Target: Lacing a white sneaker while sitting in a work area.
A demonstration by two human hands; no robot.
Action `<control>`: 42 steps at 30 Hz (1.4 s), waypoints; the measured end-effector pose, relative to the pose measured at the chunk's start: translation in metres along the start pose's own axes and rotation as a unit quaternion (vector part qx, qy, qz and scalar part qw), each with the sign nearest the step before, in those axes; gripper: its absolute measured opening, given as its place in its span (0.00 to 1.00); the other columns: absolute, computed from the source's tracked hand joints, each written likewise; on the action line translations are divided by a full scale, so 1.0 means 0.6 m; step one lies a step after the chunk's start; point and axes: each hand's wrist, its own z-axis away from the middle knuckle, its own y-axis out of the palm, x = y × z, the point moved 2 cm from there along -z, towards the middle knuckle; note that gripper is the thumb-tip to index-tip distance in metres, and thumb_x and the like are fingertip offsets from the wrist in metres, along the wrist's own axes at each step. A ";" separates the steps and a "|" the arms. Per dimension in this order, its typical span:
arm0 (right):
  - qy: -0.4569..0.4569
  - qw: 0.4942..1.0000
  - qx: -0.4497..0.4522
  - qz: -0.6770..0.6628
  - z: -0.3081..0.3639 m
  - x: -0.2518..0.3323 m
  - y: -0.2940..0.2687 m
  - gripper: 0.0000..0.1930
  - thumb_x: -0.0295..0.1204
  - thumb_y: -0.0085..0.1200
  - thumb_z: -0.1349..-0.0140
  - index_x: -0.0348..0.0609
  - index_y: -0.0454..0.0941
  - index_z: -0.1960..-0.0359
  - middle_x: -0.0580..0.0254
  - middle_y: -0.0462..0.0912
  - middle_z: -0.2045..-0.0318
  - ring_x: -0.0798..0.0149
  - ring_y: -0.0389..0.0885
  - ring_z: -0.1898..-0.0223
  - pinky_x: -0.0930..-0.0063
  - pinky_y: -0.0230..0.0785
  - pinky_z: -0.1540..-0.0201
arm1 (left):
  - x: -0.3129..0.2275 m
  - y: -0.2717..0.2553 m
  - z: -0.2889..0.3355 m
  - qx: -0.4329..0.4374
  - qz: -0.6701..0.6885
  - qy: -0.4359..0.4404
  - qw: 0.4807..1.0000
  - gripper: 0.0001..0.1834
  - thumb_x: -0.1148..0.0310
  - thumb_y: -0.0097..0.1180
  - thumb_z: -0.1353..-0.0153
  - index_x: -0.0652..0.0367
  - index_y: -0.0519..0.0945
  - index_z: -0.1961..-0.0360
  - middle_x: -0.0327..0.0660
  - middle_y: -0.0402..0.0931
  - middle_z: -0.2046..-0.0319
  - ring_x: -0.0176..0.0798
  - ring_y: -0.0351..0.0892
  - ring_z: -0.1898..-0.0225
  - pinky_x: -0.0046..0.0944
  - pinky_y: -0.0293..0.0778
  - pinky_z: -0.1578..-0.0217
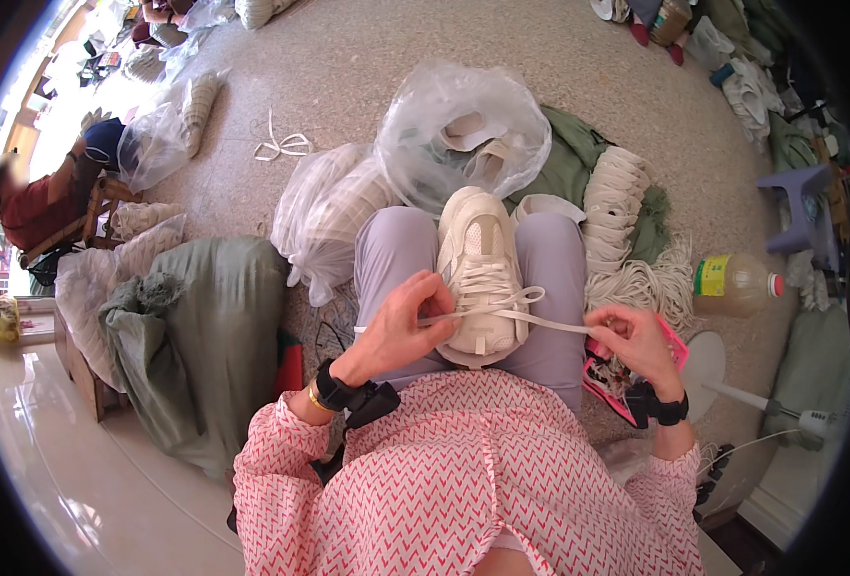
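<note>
A cream sneaker [480, 254] rests between my knees, its toe pointing away from me. Its pale flat shoelace [551, 324] crosses over the tongue, and a small loop stands out to the right of the crossing. My left hand [404, 322] is closed in a pinch on the lace at the shoe's left side. To the right, my right hand [636, 346] pinches the other stretch of lace between thumb and fingers, drawn out taut from the shoe. Each wrist wears a black strap with a small device.
Beyond my knees lies a clear plastic bag [463, 125] holding shoe parts. Stacked cream shoe pieces [612, 206] and bundled laces [650, 288] are at right, near a plastic bottle [737, 286] and a pink basket [672, 341]. Stuffed sacks [218, 336] stand left; another person [46, 202] sits beyond.
</note>
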 end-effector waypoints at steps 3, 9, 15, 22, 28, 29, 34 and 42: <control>-0.071 0.996 -0.054 0.029 -0.029 0.037 0.031 0.09 0.22 0.66 0.37 0.37 0.86 0.56 0.66 0.84 0.69 0.78 0.80 0.76 0.81 0.71 0.74 | 0.001 0.007 0.001 0.000 0.036 -0.012 0.999 0.08 0.78 0.66 0.37 0.63 0.77 0.63 0.35 0.73 0.63 0.27 0.74 0.63 0.30 0.75 0.61; -0.262 0.955 -0.031 0.134 -0.080 0.125 0.098 0.10 0.19 0.67 0.41 0.38 0.84 0.58 0.67 0.83 0.64 0.76 0.76 0.75 0.78 0.69 0.73 | -0.006 0.007 0.010 -0.013 0.026 -0.048 0.998 0.07 0.77 0.66 0.36 0.63 0.77 0.63 0.33 0.77 0.68 0.25 0.75 0.67 0.29 0.75 0.64; -0.298 0.940 0.025 0.165 -0.097 0.132 0.111 0.05 0.20 0.64 0.39 0.36 0.79 0.65 0.63 0.81 0.67 0.70 0.76 0.75 0.73 0.68 0.71 | 0.002 0.010 0.010 -0.008 0.066 -0.075 0.995 0.08 0.74 0.66 0.33 0.61 0.77 0.62 0.31 0.78 0.67 0.22 0.74 0.66 0.28 0.74 0.65; -0.297 0.941 0.028 0.162 -0.099 0.129 0.112 0.05 0.19 0.56 0.36 0.37 0.75 0.61 0.58 0.79 0.70 0.63 0.78 0.73 0.68 0.69 0.69 | 0.001 0.010 0.008 -0.006 0.077 -0.087 0.993 0.08 0.73 0.66 0.33 0.61 0.77 0.62 0.30 0.77 0.68 0.21 0.73 0.67 0.27 0.73 0.66; -0.300 0.932 0.039 0.200 -0.090 0.142 0.110 0.06 0.18 0.55 0.38 0.37 0.74 0.61 0.55 0.79 0.70 0.58 0.79 0.74 0.65 0.70 0.69 | 0.000 0.011 0.008 -0.030 0.077 -0.074 0.994 0.09 0.71 0.67 0.35 0.64 0.78 0.65 0.32 0.78 0.73 0.24 0.74 0.72 0.30 0.72 0.71; -0.299 0.929 0.046 0.213 -0.090 0.142 0.109 0.06 0.18 0.56 0.38 0.37 0.74 0.60 0.55 0.80 0.70 0.58 0.80 0.74 0.65 0.70 0.69 | 0.000 0.011 0.008 -0.032 0.081 -0.074 0.993 0.09 0.71 0.67 0.35 0.64 0.78 0.65 0.32 0.78 0.73 0.24 0.74 0.72 0.30 0.72 0.71; -0.306 0.931 -0.015 0.197 -0.096 0.131 0.108 0.07 0.19 0.58 0.40 0.37 0.78 0.60 0.56 0.82 0.70 0.64 0.79 0.74 0.69 0.70 0.70 | 0.000 0.012 0.008 -0.030 0.083 -0.074 0.993 0.09 0.71 0.66 0.35 0.64 0.78 0.66 0.32 0.78 0.74 0.24 0.74 0.72 0.30 0.72 0.71; -0.180 0.980 0.030 0.076 -0.093 0.105 0.092 0.04 0.22 0.63 0.39 0.35 0.83 0.64 0.70 0.79 0.77 0.78 0.73 0.77 0.79 0.67 0.72 | -0.012 0.002 0.012 -0.007 0.079 -0.082 0.994 0.09 0.72 0.66 0.35 0.63 0.77 0.66 0.32 0.77 0.73 0.23 0.73 0.71 0.30 0.71 0.70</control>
